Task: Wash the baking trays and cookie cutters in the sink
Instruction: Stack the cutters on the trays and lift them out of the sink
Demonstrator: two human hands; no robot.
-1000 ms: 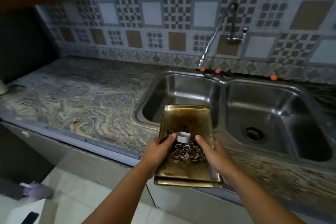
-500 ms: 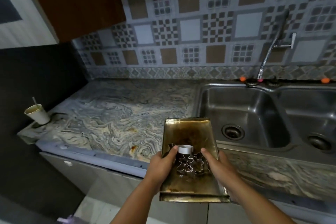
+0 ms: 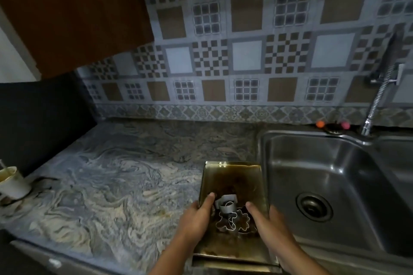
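A: Starting at the far left, we see a paper cup [image 3: 12, 182] with something thin standing in it, at the edge of the marbled counter [image 3: 116, 181], well apart from everything we care about.

B: Agreed, nothing for us there. Moving right, our left hand [image 3: 196, 219] grips the left edge of the baking trays [image 3: 232, 178], thumb laid over the rim onto the dirty inside.

A: We say trays, since a second rim shows under the top one at the near end. We judge it a stack of two, though we cannot count for certain.

B: The cookie cutters [image 3: 232, 216] lie loose in the top tray, bunched between our two thumbs, a pale ring on top of the shaped ones. Neither thumb plainly pins them.

A: Then our right hand [image 3: 270, 223] clamps the right edge the same way, thumb on top, fingers hidden beneath. So both hands are closed on the trays, and the stack hangs over the counter, just beside the sink [image 3: 348, 181] rim.

B: Whether the far end rests on the counter we cannot tell. Farther right is the left basin with its drain [image 3: 314, 207], and the flexible tap [image 3: 377, 98] behind it.

A: Our reading: we are in the carrying step, and no washing has begun. No water is running.

B: The next move calls for a level carry rightward over the rim, then lowering into the basin. If we tilt, the loose cutters will likely slide.
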